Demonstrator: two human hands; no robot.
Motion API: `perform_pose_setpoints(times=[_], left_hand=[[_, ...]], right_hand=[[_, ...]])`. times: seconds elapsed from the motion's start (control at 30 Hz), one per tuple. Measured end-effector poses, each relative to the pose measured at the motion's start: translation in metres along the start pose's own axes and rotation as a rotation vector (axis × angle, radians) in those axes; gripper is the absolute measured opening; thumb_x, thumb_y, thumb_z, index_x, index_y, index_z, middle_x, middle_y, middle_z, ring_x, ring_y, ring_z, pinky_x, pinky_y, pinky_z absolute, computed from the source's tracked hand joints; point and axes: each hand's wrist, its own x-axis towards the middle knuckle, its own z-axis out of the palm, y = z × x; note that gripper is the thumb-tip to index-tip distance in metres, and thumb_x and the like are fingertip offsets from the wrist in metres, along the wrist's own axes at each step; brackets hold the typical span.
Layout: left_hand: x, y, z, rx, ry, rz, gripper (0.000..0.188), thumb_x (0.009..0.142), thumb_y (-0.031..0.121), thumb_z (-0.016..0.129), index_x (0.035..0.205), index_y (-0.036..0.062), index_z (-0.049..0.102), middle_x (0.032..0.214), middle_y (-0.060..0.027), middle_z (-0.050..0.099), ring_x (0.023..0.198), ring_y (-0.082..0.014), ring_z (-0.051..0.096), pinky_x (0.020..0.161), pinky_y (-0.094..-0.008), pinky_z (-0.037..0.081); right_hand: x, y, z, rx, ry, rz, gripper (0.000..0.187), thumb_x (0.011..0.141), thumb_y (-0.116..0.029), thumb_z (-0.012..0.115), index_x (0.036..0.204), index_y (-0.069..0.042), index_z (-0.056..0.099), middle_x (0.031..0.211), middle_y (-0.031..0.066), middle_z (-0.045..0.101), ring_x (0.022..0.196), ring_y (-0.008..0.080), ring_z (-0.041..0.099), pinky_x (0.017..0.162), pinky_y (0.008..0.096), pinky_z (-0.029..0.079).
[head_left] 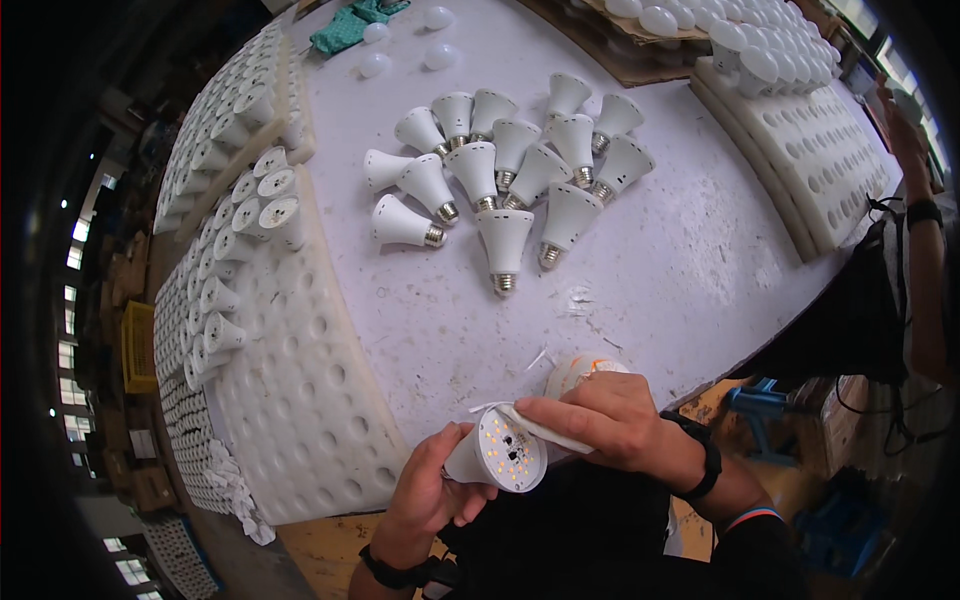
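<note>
Near the table's front edge, my left hand [428,485] is wrapped round a white LED bulb body [466,462]. Its round board [511,452], dotted with yellow LEDs, faces up and to the right, with no dome over it. My right hand [625,425] grips a slim white piece [555,432] whose thin tip lies at the bulb's upper rim; I cannot make out its kind. Just beyond that hand sits a white rounded object with orange marks [572,372], partly hidden by the fingers. Farther off, several white bulbs with screw bases [505,243] lie grouped on the table.
Foam trays with holes [300,400] line the left, partly filled with open-topped bulbs [225,330]. Another foam tray [825,150] at the right carries domed bulbs [760,68]. White domes [440,56] and a green cloth [340,32] lie at the back. Another person's arm [925,250] shows at right.
</note>
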Motion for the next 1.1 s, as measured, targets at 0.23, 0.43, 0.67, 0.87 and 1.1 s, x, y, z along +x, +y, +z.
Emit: perform_pose_setpoints(times=[0.23, 0.43, 0.67, 0.87, 1.1], left_hand=[[0.002, 0.0, -0.005, 0.05, -0.066, 0.069, 0.047, 0.09, 0.037, 0.029, 0.108, -0.0034, 0.043, 0.074, -0.0166, 0.058, 0.045, -0.017, 0.055, 0.033, -0.0217, 0.04], [-0.002, 0.003, -0.006, 0.054, -0.108, 0.232, 0.04, 0.088, 0.023, 0.039, 0.117, -0.0056, 0.039, 0.098, -0.0193, 0.056, 0.076, -0.0247, 0.06, 0.051, -0.0288, 0.051], [-0.008, 0.008, 0.004, 0.089, -0.023, 0.387, 0.038, 0.081, 0.004, 0.045, 0.117, -0.0067, 0.04, 0.114, -0.0213, 0.047, 0.096, -0.0284, 0.054, 0.075, -0.0399, 0.052], [-0.005, 0.011, 0.003, 0.169, -0.005, 0.447, 0.042, 0.068, -0.003, 0.051, 0.109, -0.0075, 0.046, 0.113, -0.0188, 0.047, 0.104, -0.0272, 0.05, 0.085, -0.0402, 0.045], [0.002, 0.008, -0.003, 0.236, 0.008, 0.606, 0.033, 0.058, -0.01, 0.048, 0.089, -0.0018, 0.054, 0.107, -0.0136, 0.048, 0.107, -0.0306, 0.047, 0.092, -0.0404, 0.038]], right_hand=[[-0.002, 0.002, 0.001, 0.032, -0.003, 0.006, 0.038, 0.062, -0.013, 0.066, 0.098, -0.004, 0.06, 0.056, 0.0007, 0.046, 0.044, 0.0131, 0.047, 0.039, 0.0264, 0.035], [-0.002, 0.002, 0.001, 0.026, -0.017, 0.01, 0.032, 0.061, -0.011, 0.066, 0.091, -0.003, 0.06, 0.057, 0.0016, 0.045, 0.045, 0.015, 0.047, 0.041, 0.0282, 0.036], [-0.002, 0.001, -0.002, 0.006, -0.074, 0.037, 0.029, 0.059, -0.009, 0.067, 0.086, -0.004, 0.059, 0.059, 0.0023, 0.047, 0.047, 0.0157, 0.051, 0.043, 0.028, 0.04], [-0.002, -0.001, -0.003, 0.016, -0.128, 0.073, 0.027, 0.059, -0.01, 0.068, 0.085, -0.005, 0.06, 0.061, 0.0022, 0.049, 0.048, 0.0164, 0.052, 0.044, 0.0284, 0.041], [-0.001, -0.002, -0.003, 0.065, -0.16, 0.107, 0.026, 0.06, -0.012, 0.071, 0.082, -0.006, 0.059, 0.059, 0.0019, 0.049, 0.047, 0.0168, 0.051, 0.043, 0.0285, 0.041]])
